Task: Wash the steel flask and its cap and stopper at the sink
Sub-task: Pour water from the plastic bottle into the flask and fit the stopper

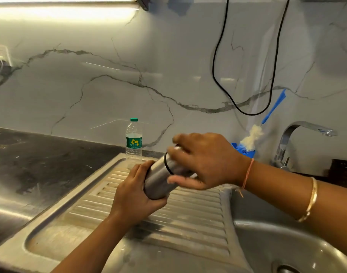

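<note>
The steel flask is held tilted above the ribbed steel drainboard, its top end pointing up and to the right. My left hand grips the flask's lower body from the left. My right hand is curled round the flask's top end, covering the cap beyond a thin black ring. The right hand's fingers look blurred. The stopper is hidden.
The sink basin lies at the lower right, with a chrome tap behind it. A blue holder with a bottle brush stands by the wall. A plastic water bottle stands at the drainboard's far edge. Black cables hang down the marble wall.
</note>
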A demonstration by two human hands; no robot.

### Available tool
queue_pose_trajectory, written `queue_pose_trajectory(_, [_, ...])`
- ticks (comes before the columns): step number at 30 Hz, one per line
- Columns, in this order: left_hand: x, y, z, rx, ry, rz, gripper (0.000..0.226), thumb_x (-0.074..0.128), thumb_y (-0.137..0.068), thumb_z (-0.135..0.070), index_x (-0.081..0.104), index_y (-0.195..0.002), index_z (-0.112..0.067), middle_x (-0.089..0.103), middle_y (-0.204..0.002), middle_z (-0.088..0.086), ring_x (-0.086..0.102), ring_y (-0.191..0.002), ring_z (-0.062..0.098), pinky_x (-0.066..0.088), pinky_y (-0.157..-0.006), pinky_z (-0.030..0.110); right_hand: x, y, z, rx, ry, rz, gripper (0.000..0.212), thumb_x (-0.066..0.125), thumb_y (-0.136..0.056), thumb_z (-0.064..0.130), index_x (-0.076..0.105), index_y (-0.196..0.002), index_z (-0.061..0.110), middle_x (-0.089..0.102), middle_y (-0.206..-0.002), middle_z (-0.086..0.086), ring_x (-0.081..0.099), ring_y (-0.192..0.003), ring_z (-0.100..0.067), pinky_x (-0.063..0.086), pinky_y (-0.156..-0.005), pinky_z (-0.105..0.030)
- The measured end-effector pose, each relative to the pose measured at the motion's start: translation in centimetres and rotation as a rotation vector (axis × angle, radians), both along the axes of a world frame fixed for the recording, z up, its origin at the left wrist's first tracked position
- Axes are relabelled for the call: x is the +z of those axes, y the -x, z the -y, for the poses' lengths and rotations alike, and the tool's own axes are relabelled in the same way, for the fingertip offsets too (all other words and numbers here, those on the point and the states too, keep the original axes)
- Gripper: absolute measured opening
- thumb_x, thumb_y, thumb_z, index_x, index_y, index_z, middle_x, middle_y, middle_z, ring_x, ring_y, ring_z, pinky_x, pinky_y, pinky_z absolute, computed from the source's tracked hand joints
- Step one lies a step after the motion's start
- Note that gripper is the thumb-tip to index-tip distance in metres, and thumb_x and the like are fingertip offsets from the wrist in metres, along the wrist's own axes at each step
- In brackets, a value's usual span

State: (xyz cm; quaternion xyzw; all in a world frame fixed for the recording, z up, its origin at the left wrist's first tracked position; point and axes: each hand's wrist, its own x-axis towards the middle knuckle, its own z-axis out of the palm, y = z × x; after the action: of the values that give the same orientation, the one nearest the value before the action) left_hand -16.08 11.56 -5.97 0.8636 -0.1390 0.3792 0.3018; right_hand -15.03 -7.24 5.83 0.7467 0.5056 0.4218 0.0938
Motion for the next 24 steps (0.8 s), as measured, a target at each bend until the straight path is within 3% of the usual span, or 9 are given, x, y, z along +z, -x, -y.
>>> queue_pose_trajectory(2, [-0.1,0.2,0.2,-0.027,0.009,0.003,0.079,0.065,-0.052,-0.056,0.04,-0.123,-0.031,0.059,-0.106,-0.008,0.055,-0.074,0.008,0.036,-0.059,0.008,-0.4,-0.6,0.0,0.082,0.075,0.12,0.039,0.043,-0.091,0.049,0.057,-0.101,0.014,0.062,-0.089,-0.013,0.055,-0.06,-0.022,0.035,-0.046,-0.024])
queue_pose_trajectory(6, [-0.3,0.3,0.7,-0.001,0.064,0.003,0.079,0.063,-0.052,-0.056,0.039,-0.124,-0.033,0.06,-0.107,-0.01,0.059,-0.076,0.011,0.04,-0.059,0.014,-0.4,-0.2,-1.4,0.038,-0.064,-0.004,0.034,0.041,-0.088,0.04,0.063,-0.086,0.014,0.056,-0.076,-0.011,0.048,-0.046,-0.021,0.031,-0.041,-0.022])
queue_pose_trajectory(12, [0.2,0.3,0.3,0.014,0.048,0.028,0.078,0.063,-0.053,-0.056,0.038,-0.123,-0.032,0.058,-0.106,-0.008,0.054,-0.076,0.008,0.041,-0.059,0.015,0.1,-0.6,-1.0,0.065,-0.028,-0.018,0.039,0.04,-0.089,0.043,0.065,-0.089,0.014,0.059,-0.077,-0.008,0.05,-0.051,-0.018,0.03,-0.044,-0.02])
queue_pose_trajectory(15, [0.1,0.3,0.4,0.04,0.074,0.022,0.08,0.071,-0.055,-0.051,0.037,-0.124,-0.032,0.052,-0.105,-0.014,0.051,-0.077,0.006,0.035,-0.061,0.008,0.0,-0.1,-2.3,-0.06,-0.185,-0.089,0.039,0.039,-0.087,0.045,0.064,-0.09,0.015,0.057,-0.072,-0.006,0.043,-0.044,-0.015,0.018,-0.045,-0.013])
queue_pose_trajectory(17, [-0.1,0.4,0.5,0.049,0.127,-0.001,0.083,0.084,-0.055,-0.04,0.039,-0.125,-0.03,0.05,-0.105,-0.015,0.05,-0.077,0.004,0.033,-0.063,0.007,0.2,-0.1,-3.1,-0.129,-0.274,-0.154,0.045,0.035,-0.086,0.052,0.062,-0.1,0.018,0.059,-0.079,-0.002,0.046,-0.053,-0.013,0.024,-0.045,-0.016])
queue_pose_trajectory(18, [-0.1,0.4,0.6,0.05,0.171,-0.018,0.084,0.087,-0.056,-0.035,0.041,-0.125,-0.029,0.051,-0.105,-0.015,0.05,-0.077,0.003,0.033,-0.063,0.008,0.4,-0.2,-3.2,-0.11,-0.326,-0.258,0.048,0.034,-0.087,0.057,0.058,-0.107,0.02,0.059,-0.089,0.0,0.052,-0.064,-0.012,0.035,-0.048,-0.021])
queue_pose_trajectory(20, [0.1,0.5,0.8,0.031,0.301,-0.056,0.082,0.088,-0.057,-0.032,0.039,-0.123,-0.033,0.049,-0.102,-0.018,0.051,-0.08,0.001,0.037,-0.065,0.012,0.4,-0.3,-3.0,0.068,-0.477,-0.731,0.053,0.042,-0.089,0.059,0.044,-0.126,0.022,0.054,-0.115,0.002,0.056,-0.092,-0.008,0.049,-0.072,-0.02])
queue_pose_trajectory(22, [0.2,0.3,0.9,-0.012,0.469,-0.094,0.079,0.087,-0.06,-0.028,0.034,-0.117,-0.037,0.047,-0.1,-0.022,0.051,-0.086,-0.002,0.04,-0.067,0.016,-0.4,-0.1,-3.0,0.197,-0.59,-1.236,0.069,0.047,-0.086,0.057,0.021,-0.144,0.027,0.043,-0.129,0.005,0.051,-0.11,-0.005,0.047,-0.085,-0.017])
queue_pose_trajectory(24, [0.5,0.1,0.9,-0.059,0.618,-0.127,0.071,0.085,-0.064,-0.022,0.035,-0.113,-0.034,0.05,-0.098,-0.018,0.053,-0.086,-0.001,0.041,-0.065,0.015,-2.5,-0.1,-3.6,0.153,-0.556,-1.458,0.088,0.05,-0.081,0.057,0.0,-0.15,0.032,0.036,-0.138,0.006,0.044,-0.123,-0.01,0.045,-0.095,-0.024])
